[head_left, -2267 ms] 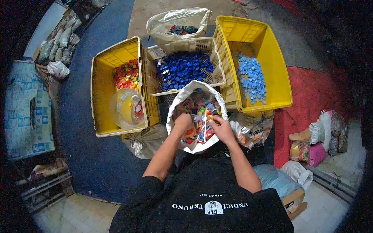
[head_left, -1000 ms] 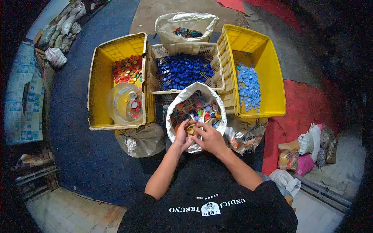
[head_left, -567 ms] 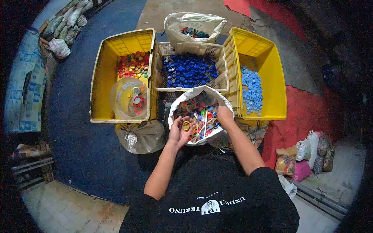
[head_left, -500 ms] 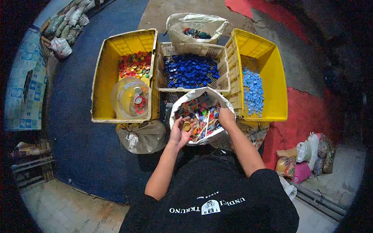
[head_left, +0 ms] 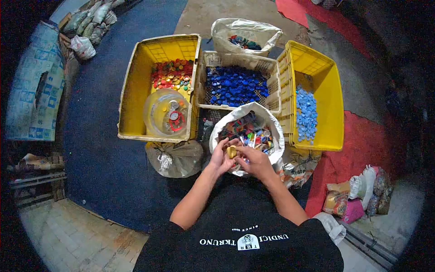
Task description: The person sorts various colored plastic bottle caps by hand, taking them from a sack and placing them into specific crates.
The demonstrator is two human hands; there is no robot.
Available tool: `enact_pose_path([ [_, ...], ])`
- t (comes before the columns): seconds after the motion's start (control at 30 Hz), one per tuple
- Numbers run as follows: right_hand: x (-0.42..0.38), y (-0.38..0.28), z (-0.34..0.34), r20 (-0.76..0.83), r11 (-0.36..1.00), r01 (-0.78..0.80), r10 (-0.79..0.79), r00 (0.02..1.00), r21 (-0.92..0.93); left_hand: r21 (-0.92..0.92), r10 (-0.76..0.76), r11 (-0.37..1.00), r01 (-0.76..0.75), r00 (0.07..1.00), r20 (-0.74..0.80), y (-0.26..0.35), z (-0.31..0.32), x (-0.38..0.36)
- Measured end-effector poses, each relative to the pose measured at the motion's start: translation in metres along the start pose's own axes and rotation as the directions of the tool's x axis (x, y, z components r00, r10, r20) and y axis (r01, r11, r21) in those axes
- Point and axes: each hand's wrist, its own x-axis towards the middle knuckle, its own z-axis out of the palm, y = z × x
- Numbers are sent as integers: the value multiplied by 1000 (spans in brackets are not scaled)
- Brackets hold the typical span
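Note:
My left hand (head_left: 219, 157) is palm up over the near left part of the white sack (head_left: 215, 131), with its fingers curled around a yellow bottle cap (head_left: 232, 152). From the right, my right hand (head_left: 256, 162) meets it, thumb and fingertips pinched at the same cap. Whether a second cap sits between the fingers is hidden. Inside the sack, below both hands, lies a mix of colourful caps and plastic bits (head_left: 253, 136).
A yellow crate (head_left: 129, 99) at left holds red and yellow caps and a clear round container (head_left: 154, 118). Dark blue caps fill a white basket (head_left: 235, 107); light blue caps lie in the right yellow crate (head_left: 333, 113). Another sack (head_left: 222, 38) stands behind.
My right hand has left the sack's right side and come left to the yellow cap in my left hand. The whole view has shifted slightly, with the crates now further right.

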Motion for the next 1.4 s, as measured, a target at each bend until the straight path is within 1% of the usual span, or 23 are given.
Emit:
enact_pose_path([
  [0.03,3,-4,3,-38,993,-41,46,998,108,3,12,1000,-12,1000,23,3,-1,-6],
  [0.17,16,-9,0,-32,963,-142,153,988,228,-147,31,988,-37,999,-40,23,-3,-24],
  [0.3,27,-13,2,42,952,-221,217,975,213,-279,156,947,-161,987,-40,72,-1,-38],
  [0.33,30,-13,7,17,951,-195,197,980,238,-555,87,832,19,983,164,104,-17,-23],
  [0.37,36,-18,6,11,952,-189,192,981,241,-444,276,866,-231,960,39,131,9,-23],
  [0.43,45,-28,-1,4,957,-191,195,981,218,-369,483,810,-456,875,-21,195,39,-6],
  [0.47,50,-26,-1,-64,981,-117,129,990,155,-182,497,846,-500,865,-65,220,75,-19],
  [0.5,54,-20,-2,-108,989,-67,82,991,136,-209,505,836,-507,860,-67,241,85,-13],
  [0.57,59,-8,-13,-119,979,-159,175,977,126,-120,491,865,-488,871,-3,274,70,14],
  [0.63,59,6,-28,-215,980,-190,199,956,60,167,622,777,-607,780,-61,242,90,3],
  [0.67,58,13,-35,-240,979,-202,204,949,30,277,653,725,-631,757,14,222,89,2],
  [0.7,54,22,-41,-224,954,-292,299,928,64,325,647,729,-602,761,-40,199,85,4],
  [0.77,47,40,-47,-262,949,-310,314,913,59,610,582,573,-547,796,167,155,46,15],
  [0.8,43,50,-47,-268,945,-320,325,907,61,748,574,369,-551,768,283,128,36,16],
  [0.83,39,62,-45,-166,906,-417,424,890,76,830,539,139,-541,744,395,100,29,14],
  [0.87,36,72,-40,-58,856,-510,515,855,80,880,443,45,-473,799,407,76,34,2],
  [0.9,36,83,-33,-58,853,-516,521,852,79,910,344,-57,-411,847,404,56,39,-8],
  [0.97,39,100,-14,58,875,-449,466,883,-183,879,169,-249,-407,875,454,25,19,-5],
  [1.07,51,134,30,263,859,-402,487,833,-317,802,-14,-572,-172,980,200,4,41,-33],
  [1.2,50,150,73,371,752,-296,577,728,-589,735,-147,-605,-307,950,276,-6,13,-25],
  [1.3,38,152,80,312,789,-349,545,778,-506,672,-210,-648,-358,933,294,-10,4,-22],
  [1.37,36,134,64,318,771,-365,573,755,-522,709,-195,-643,-289,957,213,-11,6,-22],
  [1.4,33,127,56,296,775,-409,583,757,-481,789,-160,-554,-266,964,213,-10,8,-21],
])
